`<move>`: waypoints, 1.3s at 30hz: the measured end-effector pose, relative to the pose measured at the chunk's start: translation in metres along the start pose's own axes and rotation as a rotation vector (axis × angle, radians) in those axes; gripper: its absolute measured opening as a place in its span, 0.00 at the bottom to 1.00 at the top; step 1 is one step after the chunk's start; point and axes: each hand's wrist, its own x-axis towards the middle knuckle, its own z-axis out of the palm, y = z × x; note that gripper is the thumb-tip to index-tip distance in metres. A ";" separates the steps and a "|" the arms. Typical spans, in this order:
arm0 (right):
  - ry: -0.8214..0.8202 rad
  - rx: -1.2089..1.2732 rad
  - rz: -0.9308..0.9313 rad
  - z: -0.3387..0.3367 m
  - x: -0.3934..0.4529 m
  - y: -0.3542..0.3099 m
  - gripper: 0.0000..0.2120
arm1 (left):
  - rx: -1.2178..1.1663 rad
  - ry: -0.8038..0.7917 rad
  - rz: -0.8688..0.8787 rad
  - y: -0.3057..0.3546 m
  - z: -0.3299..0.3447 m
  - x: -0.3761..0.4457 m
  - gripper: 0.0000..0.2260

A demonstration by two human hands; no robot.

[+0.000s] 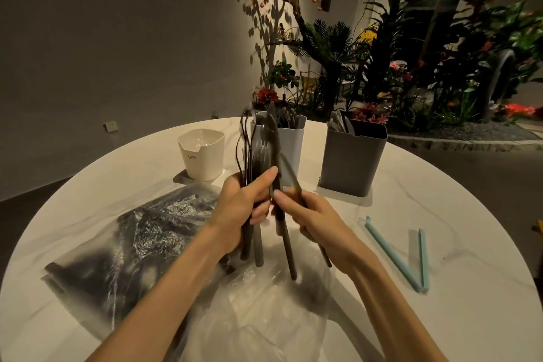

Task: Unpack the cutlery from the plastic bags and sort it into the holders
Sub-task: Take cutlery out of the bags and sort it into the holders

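I've got a bundle of dark cutlery (pixel 258 153) upright in my left hand (pixel 242 203), fingers curled round the handles, heads up, just above the worktop (pixel 440 229). My right hand (pixel 311 217) is pinching a single piece (pixel 286 173) and angling it out of the bunch; too blurred to say whether it's a knife or a fork. Progress looks about midway to me: the light grey holder (pixel 289 144) behind the bundle already shows handles poking out, and the dark grey holder (pixel 351 159) to its right has a few pale pieces in it, while the white holder (pixel 202 154) on the left looks empty inside. An emptied clear bag (pixel 264 303) lies flat under my wrists, but the full bag (pixel 126 244) to my left is packed with dark cutlery. Two teal bag clips (pixel 408 261) sit well off to my right.
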 end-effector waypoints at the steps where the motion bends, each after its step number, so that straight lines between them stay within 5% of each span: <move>1: 0.068 0.053 -0.051 0.000 0.001 -0.001 0.09 | 0.075 -0.005 0.057 0.006 0.002 -0.002 0.17; 5: 0.296 0.182 -0.209 0.002 0.004 0.001 0.15 | 0.263 0.001 0.146 0.014 0.017 -0.012 0.14; 9: 0.437 0.232 -0.315 0.001 0.006 0.004 0.09 | 0.271 -0.083 0.051 0.006 0.022 -0.015 0.06; 13: 0.510 0.183 -0.268 -0.002 0.011 0.007 0.13 | 0.228 -0.055 0.078 0.002 0.017 -0.012 0.12; 17: 0.476 0.212 -0.195 -0.007 0.013 0.010 0.16 | 0.112 0.058 0.100 0.002 0.010 -0.006 0.20; 24: 0.133 0.207 -0.156 0.002 0.006 0.008 0.14 | 0.104 0.048 0.113 -0.002 0.009 -0.006 0.15; 30: 0.065 0.328 -0.026 -0.005 0.007 0.007 0.19 | 0.062 0.026 0.069 -0.003 0.010 -0.006 0.13; 34: 0.185 0.380 -0.091 -0.005 0.005 0.000 0.19 | -0.084 0.090 0.010 -0.003 0.010 -0.002 0.15; 39: 0.303 0.455 -0.189 -0.009 0.003 -0.001 0.25 | -0.038 0.035 0.166 0.001 0.017 -0.007 0.20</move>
